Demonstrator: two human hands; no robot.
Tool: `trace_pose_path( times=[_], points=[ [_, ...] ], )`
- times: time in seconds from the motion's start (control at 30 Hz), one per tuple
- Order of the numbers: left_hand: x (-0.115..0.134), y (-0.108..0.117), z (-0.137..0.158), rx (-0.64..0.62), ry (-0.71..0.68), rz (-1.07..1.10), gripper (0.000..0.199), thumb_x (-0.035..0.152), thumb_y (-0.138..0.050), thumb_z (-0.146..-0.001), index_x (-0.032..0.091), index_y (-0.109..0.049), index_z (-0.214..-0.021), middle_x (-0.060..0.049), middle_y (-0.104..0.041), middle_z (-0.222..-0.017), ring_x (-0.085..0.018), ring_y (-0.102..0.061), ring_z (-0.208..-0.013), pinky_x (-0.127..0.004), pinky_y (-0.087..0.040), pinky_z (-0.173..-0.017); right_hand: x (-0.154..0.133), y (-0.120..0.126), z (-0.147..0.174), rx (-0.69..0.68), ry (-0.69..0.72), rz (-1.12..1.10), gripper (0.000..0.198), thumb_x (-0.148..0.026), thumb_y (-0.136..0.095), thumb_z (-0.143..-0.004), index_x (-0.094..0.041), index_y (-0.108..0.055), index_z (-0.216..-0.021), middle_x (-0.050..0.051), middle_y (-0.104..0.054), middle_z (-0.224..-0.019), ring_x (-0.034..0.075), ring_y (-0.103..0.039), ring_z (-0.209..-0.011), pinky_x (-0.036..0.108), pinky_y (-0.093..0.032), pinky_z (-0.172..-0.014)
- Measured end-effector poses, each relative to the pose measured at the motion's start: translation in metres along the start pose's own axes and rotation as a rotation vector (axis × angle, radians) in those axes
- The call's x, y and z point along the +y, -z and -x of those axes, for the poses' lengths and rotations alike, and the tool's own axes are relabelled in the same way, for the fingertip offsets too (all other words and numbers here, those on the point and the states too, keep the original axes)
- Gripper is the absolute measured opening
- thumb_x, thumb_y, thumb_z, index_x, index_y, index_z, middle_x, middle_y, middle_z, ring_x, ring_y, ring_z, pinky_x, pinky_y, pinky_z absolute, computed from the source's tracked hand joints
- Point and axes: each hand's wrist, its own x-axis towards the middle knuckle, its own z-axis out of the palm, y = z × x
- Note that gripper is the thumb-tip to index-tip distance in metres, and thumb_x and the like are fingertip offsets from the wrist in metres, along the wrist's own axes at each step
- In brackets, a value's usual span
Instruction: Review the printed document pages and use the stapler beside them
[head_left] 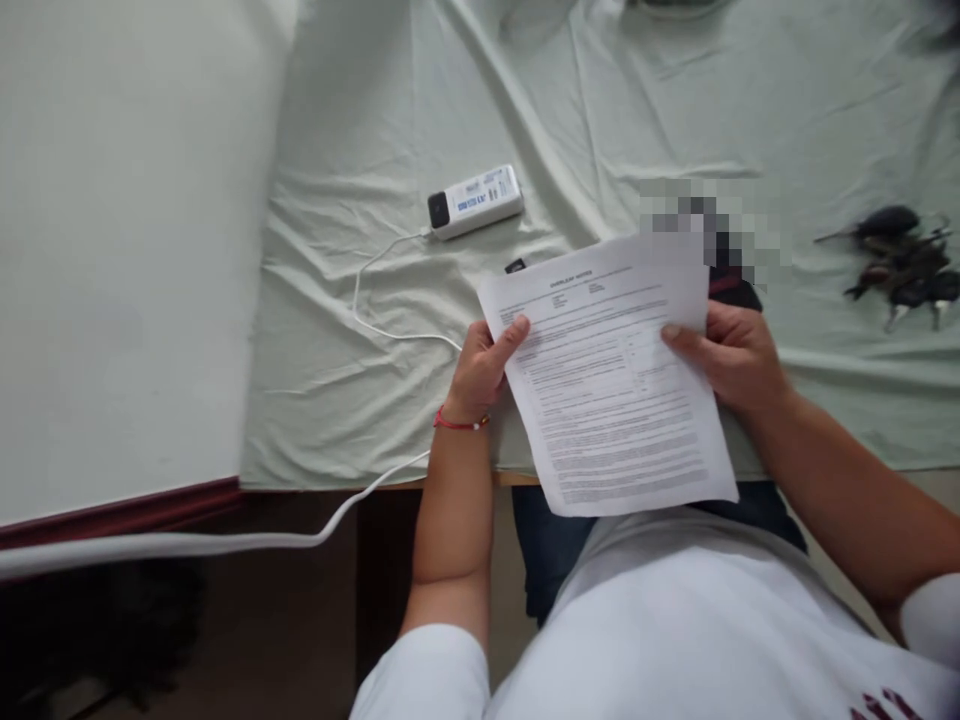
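A white printed sheet of paper [607,400], dense with small text and a heading at its top, is held up between my two hands over the table's front edge. My left hand [484,365], with a red string bracelet at the wrist, pinches its left edge, thumb on the printed face. On the opposite edge, my right hand [731,355] grips the paper the same way. The fingers of both hands are mostly hidden behind it. Whether it is one sheet or more, I cannot tell. Partly behind its upper right corner lies a dark object [739,290], blurred by pixelation.
A white power bank [480,203] lies beyond the paper, its white cable [367,320] running toward my left arm. Several keys [907,270] lie bunched at the right. A pale green cloth [337,230] covers the table. A white surface [127,250] with a dark red edge stands at left.
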Motion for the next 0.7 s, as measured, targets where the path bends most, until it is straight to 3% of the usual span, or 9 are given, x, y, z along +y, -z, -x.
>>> trace_pose_path(
  times=[0.17, 0.4, 0.7],
  points=[
    [-0.0015, -0.0005, -0.0025, 0.049, -0.012, -0.004, 0.04, 0.053, -0.075, -0.084, 0.018, -0.073, -0.101, -0.01, -0.078, -0.102, -0.031, -0.074, -0.101, -0.038, -0.061, -0.081, 0.0015, 0.0017, -0.0023, -0.076, 0.055, 0.054, 0.033, -0.044, -0.088, -0.069, -0.022, -0.079, -0.092, 0.004, -0.078, -0.079, 0.021, -0.07, -0.059, 0.033, -0.056, -0.047],
    [-0.0003, 0.0058, -0.0045, 0.058, -0.071, 0.002, 0.035, 0.05, -0.074, -0.085, 0.02, -0.071, -0.104, -0.008, -0.077, -0.095, -0.029, -0.075, -0.096, -0.035, -0.062, -0.076, -0.0002, 0.0007, -0.0014, 0.024, -0.019, -0.03, 0.035, -0.035, -0.092, -0.064, -0.024, -0.077, -0.094, 0.003, -0.078, -0.082, 0.025, -0.074, -0.068, 0.037, -0.059, -0.053],
    [0.0038, -0.0019, 0.0026, -0.122, 0.029, 0.011, 0.035, 0.046, -0.078, -0.083, 0.018, -0.076, -0.104, -0.01, -0.078, -0.107, -0.033, -0.073, -0.104, -0.044, -0.061, -0.087, -0.0073, -0.0015, 0.0032, -0.071, 0.076, 0.025, 0.032, -0.04, -0.086, -0.074, -0.027, -0.077, -0.103, 0.003, -0.08, -0.095, 0.024, -0.075, -0.076, 0.037, -0.064, -0.064]
  ],
)
